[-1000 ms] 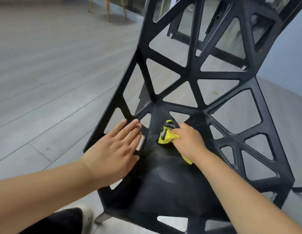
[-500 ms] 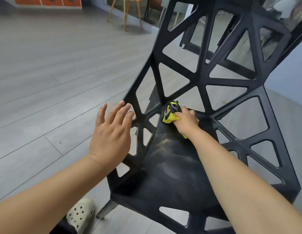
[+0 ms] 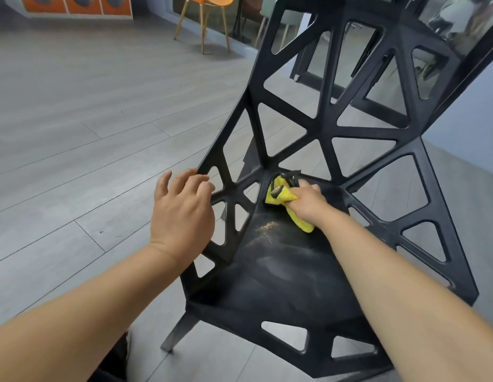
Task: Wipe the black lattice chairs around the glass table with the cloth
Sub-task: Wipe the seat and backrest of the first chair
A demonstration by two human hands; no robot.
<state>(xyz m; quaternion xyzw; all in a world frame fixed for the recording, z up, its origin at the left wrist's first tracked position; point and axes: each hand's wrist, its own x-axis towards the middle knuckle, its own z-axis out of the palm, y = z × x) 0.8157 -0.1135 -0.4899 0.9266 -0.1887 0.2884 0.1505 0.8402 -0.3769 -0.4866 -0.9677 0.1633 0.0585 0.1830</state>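
Right hand is gripping the yellow cloth, fingers curled round it, pressing it into the back corner of the black lattice chair seat, at 12 o'clock. Left hand is sitting at 9 o'clock of the seat, fingers loosely spread, tips at the side lattice, contact unclear. Gritty dust patch is lying at 7 o'clock from the cloth.
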